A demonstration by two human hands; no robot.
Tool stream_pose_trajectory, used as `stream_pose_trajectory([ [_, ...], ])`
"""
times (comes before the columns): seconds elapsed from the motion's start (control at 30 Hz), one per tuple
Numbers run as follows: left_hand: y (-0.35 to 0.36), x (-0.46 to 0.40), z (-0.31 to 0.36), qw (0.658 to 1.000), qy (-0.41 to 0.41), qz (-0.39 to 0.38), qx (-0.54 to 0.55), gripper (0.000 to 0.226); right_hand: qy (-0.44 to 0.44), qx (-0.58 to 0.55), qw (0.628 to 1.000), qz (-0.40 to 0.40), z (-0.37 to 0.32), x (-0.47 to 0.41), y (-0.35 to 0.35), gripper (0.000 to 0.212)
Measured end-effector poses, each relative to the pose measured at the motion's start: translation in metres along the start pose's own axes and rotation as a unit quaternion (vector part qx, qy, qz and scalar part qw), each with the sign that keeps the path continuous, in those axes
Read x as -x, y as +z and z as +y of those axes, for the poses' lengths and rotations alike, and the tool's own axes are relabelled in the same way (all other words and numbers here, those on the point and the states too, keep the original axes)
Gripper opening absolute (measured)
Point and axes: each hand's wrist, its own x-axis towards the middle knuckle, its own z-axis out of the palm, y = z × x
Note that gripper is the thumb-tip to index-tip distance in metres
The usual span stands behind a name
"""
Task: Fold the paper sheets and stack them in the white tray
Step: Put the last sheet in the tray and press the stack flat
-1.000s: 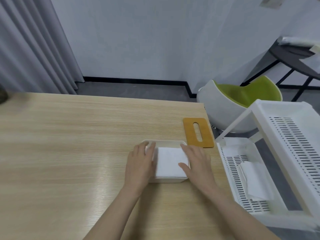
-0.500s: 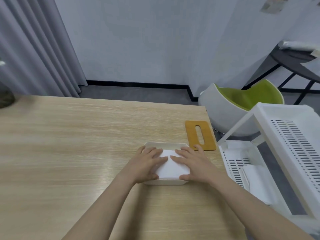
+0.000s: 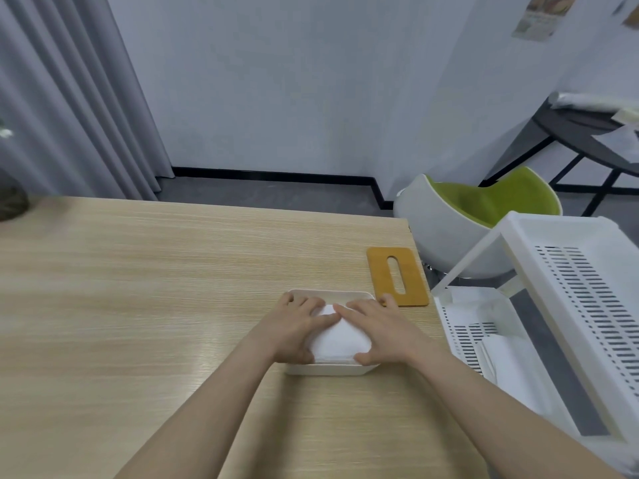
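Both hands flat, left hand (image 3: 294, 331) and right hand (image 3: 378, 331) pressing folded paper (image 3: 337, 340) into white tray (image 3: 325, 368), wooden table (image 3: 138, 288), orange board (image 3: 397, 276) beside tray.

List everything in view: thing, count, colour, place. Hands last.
white tray: one, white, on the table near its right edge
folded paper: one stack, white, inside the tray
wooden table: one, light wood
slotted board: one, orange-brown, flat beyond the tray
rack: one, white, right of the table, white sheets on its lower shelf
chair: one, green and white, behind the rack
curtain: grey, left
left hand: flat on the paper
right hand: flat on the paper
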Motion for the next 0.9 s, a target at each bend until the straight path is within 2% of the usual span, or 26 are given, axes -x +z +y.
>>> stream_pose_trajectory([
  [0.23,0.006,0.003,-0.007,1.000,-0.008,-0.010,0.015,0.092,0.007,-0.014,0.999,-0.036,0.005,0.000,0.000,0.099],
  [0.43,0.005,0.002,-0.012,1.000,-0.010,0.008,0.011,0.095,-0.002,-0.013,1.000,-0.008,0.007,-0.003,0.007,0.099],
  [0.9,0.003,-0.003,-0.012,0.999,-0.012,-0.045,-0.007,0.110,0.023,-0.016,0.999,-0.016,0.006,-0.010,0.016,0.110],
])
